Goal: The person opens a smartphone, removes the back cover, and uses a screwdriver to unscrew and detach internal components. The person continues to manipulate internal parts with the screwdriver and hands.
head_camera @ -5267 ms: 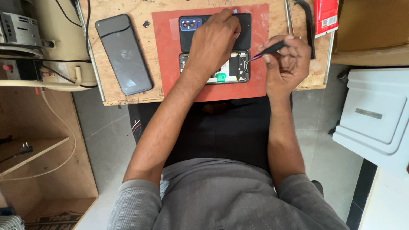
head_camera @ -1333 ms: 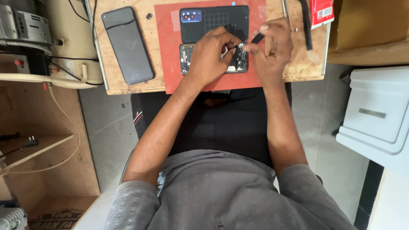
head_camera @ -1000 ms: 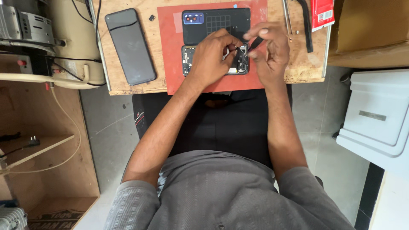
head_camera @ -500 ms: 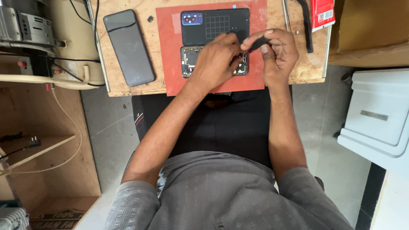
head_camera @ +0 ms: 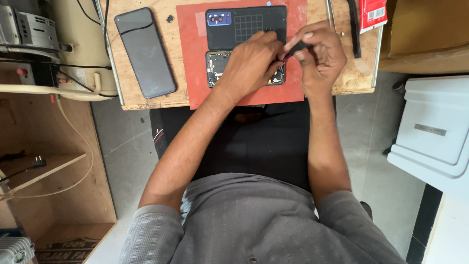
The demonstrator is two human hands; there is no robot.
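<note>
Opened phone (head_camera: 218, 68) lay on the red mat (head_camera: 193, 58); left hand (head_camera: 251, 61) pressed it, fingers curled, while right hand (head_camera: 320, 56) pinched a black tool (head_camera: 296, 47); next needs steady placement.

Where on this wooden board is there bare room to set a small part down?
Bare plywood board between the dark grey phone and the red mat; a smaller patch right of the right hand. Mat's centre is crowded by both hands.

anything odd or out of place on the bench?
Nothing looks spilled or broken. The opened phone lies on the red mat under the left hand, its back cover above it. The right hand pinches a small black tool. A second phone lies slightly askew on the bare board.
</note>
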